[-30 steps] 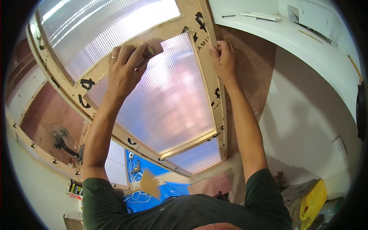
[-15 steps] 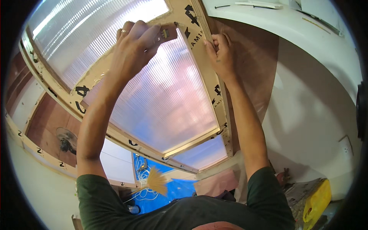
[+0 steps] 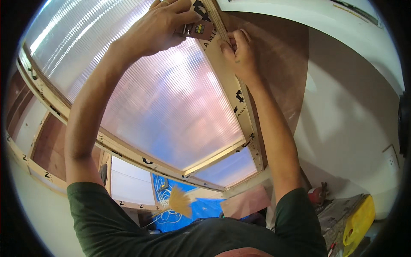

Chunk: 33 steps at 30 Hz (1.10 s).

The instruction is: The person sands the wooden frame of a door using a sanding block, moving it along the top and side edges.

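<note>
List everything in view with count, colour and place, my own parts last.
flat piece: one, reddish-brown, upper centre
ribbed panels: three, translucent, upper left to lower centre
wooden frame: one, tan, around the panels
second frame: one, tan, far left
straw brush: one, pale yellow, lower centre
cord: one coil, white, beside the brush
sheet: one, blue, under the cord
board: one, reddish-brown, lower centre
ledge: one, white, upper right
wall socket: one, white, right wall
plastic item: one, yellow, lower right
unclear object: one, red, lower right
sleeves: two, dark green, lower edge
left hand: one, bare, holding the flat piece
right hand: one, bare, at the wooden frame's edge
</note>
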Available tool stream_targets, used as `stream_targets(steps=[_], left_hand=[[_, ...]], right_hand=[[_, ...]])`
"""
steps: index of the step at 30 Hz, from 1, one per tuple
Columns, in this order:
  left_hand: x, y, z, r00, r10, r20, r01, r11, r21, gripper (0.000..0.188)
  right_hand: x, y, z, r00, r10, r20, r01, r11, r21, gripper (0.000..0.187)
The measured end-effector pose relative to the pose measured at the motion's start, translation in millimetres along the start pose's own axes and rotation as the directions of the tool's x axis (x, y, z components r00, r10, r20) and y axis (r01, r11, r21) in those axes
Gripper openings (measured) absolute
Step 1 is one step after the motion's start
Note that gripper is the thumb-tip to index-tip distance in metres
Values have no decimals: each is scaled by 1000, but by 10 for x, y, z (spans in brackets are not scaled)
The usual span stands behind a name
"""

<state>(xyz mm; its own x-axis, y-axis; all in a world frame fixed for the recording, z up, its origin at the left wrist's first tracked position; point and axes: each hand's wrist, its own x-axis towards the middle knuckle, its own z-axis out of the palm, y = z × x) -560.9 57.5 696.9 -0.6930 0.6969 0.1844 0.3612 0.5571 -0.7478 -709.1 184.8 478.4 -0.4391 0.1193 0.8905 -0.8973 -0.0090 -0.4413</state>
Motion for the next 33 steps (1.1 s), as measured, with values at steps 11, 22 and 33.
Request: stream_targets(steps=[11, 22, 33], left_hand=[[-124, 223, 244, 902, 413, 124, -431, 879, 203, 24], [-1810, 516, 162, 746, -495, -445, 514, 853, -87, 60], [-1631, 438, 404, 736, -417, -533, 504, 864, 21, 59]], right_hand=[[-35, -76, -193, 992, 22, 122, -34, 994, 100, 32], [-297, 90, 2, 999, -47, -23, 46, 998, -37, 25], [-305, 18, -87, 998, 56, 35, -57, 998, 40, 25]])
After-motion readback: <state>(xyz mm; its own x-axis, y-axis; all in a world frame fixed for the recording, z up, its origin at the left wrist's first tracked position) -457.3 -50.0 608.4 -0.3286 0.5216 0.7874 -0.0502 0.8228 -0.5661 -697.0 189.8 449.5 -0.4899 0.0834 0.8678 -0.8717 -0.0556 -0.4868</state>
